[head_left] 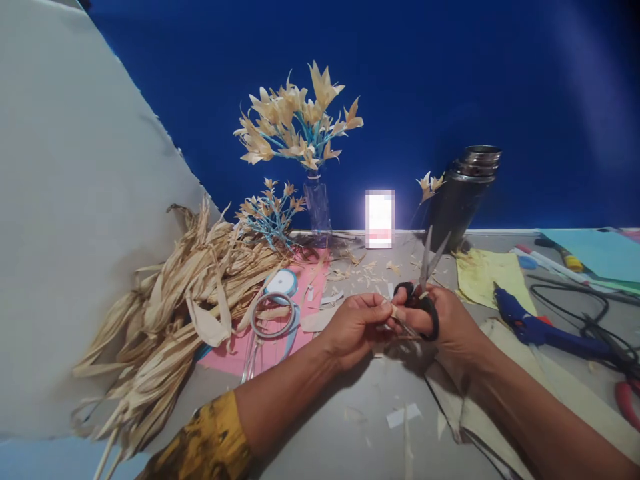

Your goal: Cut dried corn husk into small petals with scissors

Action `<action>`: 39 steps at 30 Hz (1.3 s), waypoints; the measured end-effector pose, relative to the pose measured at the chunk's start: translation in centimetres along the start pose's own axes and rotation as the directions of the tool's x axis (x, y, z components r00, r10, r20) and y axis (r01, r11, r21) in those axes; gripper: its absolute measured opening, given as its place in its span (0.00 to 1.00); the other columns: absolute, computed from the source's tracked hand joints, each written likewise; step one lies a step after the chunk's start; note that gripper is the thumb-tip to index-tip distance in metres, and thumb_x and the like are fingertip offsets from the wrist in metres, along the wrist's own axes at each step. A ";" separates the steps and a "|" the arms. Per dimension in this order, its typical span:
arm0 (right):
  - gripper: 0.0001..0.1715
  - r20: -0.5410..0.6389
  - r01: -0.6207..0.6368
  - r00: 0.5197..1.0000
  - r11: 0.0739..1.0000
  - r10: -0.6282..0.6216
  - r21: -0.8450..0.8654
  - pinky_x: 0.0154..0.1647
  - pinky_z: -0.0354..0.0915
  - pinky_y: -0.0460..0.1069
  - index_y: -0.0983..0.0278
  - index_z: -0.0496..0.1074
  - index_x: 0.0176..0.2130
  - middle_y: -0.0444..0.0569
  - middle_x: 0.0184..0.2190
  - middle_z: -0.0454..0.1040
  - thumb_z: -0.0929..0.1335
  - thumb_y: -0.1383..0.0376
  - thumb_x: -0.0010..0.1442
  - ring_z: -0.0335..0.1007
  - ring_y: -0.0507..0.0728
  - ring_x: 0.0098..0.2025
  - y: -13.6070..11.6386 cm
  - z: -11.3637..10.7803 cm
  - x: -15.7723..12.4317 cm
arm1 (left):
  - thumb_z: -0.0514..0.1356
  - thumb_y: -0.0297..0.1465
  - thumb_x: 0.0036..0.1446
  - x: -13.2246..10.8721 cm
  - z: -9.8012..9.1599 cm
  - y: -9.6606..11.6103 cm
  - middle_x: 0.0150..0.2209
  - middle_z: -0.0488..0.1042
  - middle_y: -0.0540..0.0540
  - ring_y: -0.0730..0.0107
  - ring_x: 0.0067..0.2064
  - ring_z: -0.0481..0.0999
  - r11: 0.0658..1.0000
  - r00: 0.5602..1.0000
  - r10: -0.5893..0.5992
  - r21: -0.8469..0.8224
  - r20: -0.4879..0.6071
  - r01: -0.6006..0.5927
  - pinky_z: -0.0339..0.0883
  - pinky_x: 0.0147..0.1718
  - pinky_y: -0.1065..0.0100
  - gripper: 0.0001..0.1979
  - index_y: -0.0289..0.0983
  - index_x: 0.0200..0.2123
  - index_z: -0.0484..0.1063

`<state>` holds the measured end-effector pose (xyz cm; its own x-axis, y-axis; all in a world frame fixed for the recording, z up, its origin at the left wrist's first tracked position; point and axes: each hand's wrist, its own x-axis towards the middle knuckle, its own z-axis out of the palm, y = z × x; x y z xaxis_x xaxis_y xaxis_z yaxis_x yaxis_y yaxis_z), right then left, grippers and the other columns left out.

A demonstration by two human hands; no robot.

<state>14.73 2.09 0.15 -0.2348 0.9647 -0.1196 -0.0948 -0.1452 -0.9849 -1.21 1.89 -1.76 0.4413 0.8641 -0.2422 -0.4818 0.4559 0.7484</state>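
My right hand (443,320) is closed through the black handles of a pair of scissors (425,283), whose blades point up and stand slightly apart. My left hand (357,327) pinches a small pale strip of dried husk (400,320) right against the scissor handles, the two hands touching at the middle of the grey table (320,413). A mustard patterned sleeve covers my left forearm near the bottom edge.
A heap of dried corn husks (180,300) lies at left. Behind stand husk flowers in a clear vase (317,207), a small blue-stemmed spray (270,210), a steel flask (463,193), and a lit phone (380,219). Ribbon spool (281,283), blue glue gun (537,327) with cables, coloured papers and scraps lie around.
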 end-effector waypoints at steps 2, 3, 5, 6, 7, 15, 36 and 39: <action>0.23 0.053 -0.021 0.998 0.998 0.017 0.066 0.27 0.70 0.51 0.61 0.70 0.32 0.45 0.21 0.75 0.80 0.56 0.42 0.72 0.57 0.23 0.2 -0.3 0.1 | 0.75 0.36 0.43 -0.2 0.3 0.1 0.24 0.70 0.49 0.75 0.27 0.72 0.999 1.000 0.000 -0.035 0.026 0.001 0.66 0.33 0.71 0.18 0.33 0.24 0.70; 0.22 0.078 -0.021 0.997 0.995 0.013 0.093 0.27 0.70 0.51 0.61 0.70 0.32 0.45 0.21 0.75 0.79 0.55 0.43 0.72 0.57 0.24 0.4 -0.5 0.2 | 0.75 0.36 0.43 -0.2 0.4 0.1 0.23 0.70 0.50 0.75 0.27 0.72 0.999 0.999 0.004 -0.044 0.033 -0.003 0.67 0.33 0.71 0.18 0.33 0.24 0.70; 0.21 0.083 0.023 0.996 0.991 -0.034 0.135 0.29 0.69 0.51 0.61 0.71 0.32 0.45 0.24 0.75 0.78 0.54 0.45 0.72 0.57 0.26 0.7 -0.8 0.5 | 0.75 0.37 0.43 -0.3 0.4 0.3 0.23 0.70 0.50 0.75 0.27 0.72 0.999 0.999 0.030 -0.042 0.016 -0.029 0.67 0.33 0.71 0.18 0.33 0.24 0.70; 0.20 0.062 0.062 0.996 0.989 -0.071 0.135 0.31 0.69 0.51 0.62 0.72 0.32 0.45 0.25 0.75 0.78 0.53 0.46 0.72 0.57 0.28 0.8 -0.9 0.5 | 0.74 0.37 0.43 -0.3 0.4 0.4 0.23 0.70 0.50 0.75 0.27 0.72 0.998 0.999 0.050 -0.030 -0.006 -0.050 0.67 0.33 0.71 0.18 0.34 0.25 0.70; 0.20 0.029 0.102 0.994 0.988 -0.106 0.114 0.32 0.68 0.50 0.62 0.73 0.33 0.45 0.26 0.75 0.77 0.52 0.46 0.72 0.57 0.29 0.9 -0.9 0.6 | 0.74 0.37 0.43 -0.3 0.4 0.5 0.24 0.71 0.50 0.75 0.27 0.71 0.997 0.997 0.074 -0.010 -0.031 -0.074 0.66 0.32 0.71 0.18 0.34 0.25 0.70; 0.22 -0.003 0.023 1.000 0.999 -0.023 0.029 0.29 0.66 0.49 0.62 0.71 0.32 0.44 0.24 0.74 0.80 0.54 0.44 0.70 0.56 0.26 0.3 0.2 0.1 | 0.76 0.37 0.41 -0.2 0.2 0.3 0.25 0.73 0.49 0.75 0.27 0.72 0.996 0.996 0.086 0.013 -0.038 -0.085 0.66 0.32 0.71 0.19 0.33 0.25 0.71; 0.15 -0.121 0.142 0.982 0.989 -0.145 -0.035 0.30 0.62 0.49 0.62 0.73 0.32 0.43 0.27 0.72 0.76 0.56 0.48 0.66 0.54 0.28 1.5 -0.7 1.1 | 0.74 0.30 0.40 0.0 0.0 1.1 0.24 0.72 0.51 0.79 0.24 0.68 0.981 0.980 0.093 -0.153 -0.174 -0.121 0.62 0.23 0.76 0.16 0.34 0.26 0.69; 0.16 -0.164 0.133 0.975 0.984 -0.151 -0.115 0.32 0.63 0.49 0.62 0.75 0.34 0.44 0.29 0.73 0.76 0.56 0.49 0.67 0.55 0.30 1.7 -0.7 1.1 | 0.73 0.30 0.42 0.0 0.1 1.0 0.26 0.74 0.48 0.80 0.24 0.69 0.989 0.982 0.090 -0.105 -0.165 -0.108 0.60 0.23 0.76 0.13 0.32 0.26 0.72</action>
<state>15.03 3.10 -1.71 -0.0556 0.9984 0.0111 -0.0135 0.0104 -0.9999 -1.59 2.29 -0.95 0.2647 0.9250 -0.2724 -0.6033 0.3793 0.7015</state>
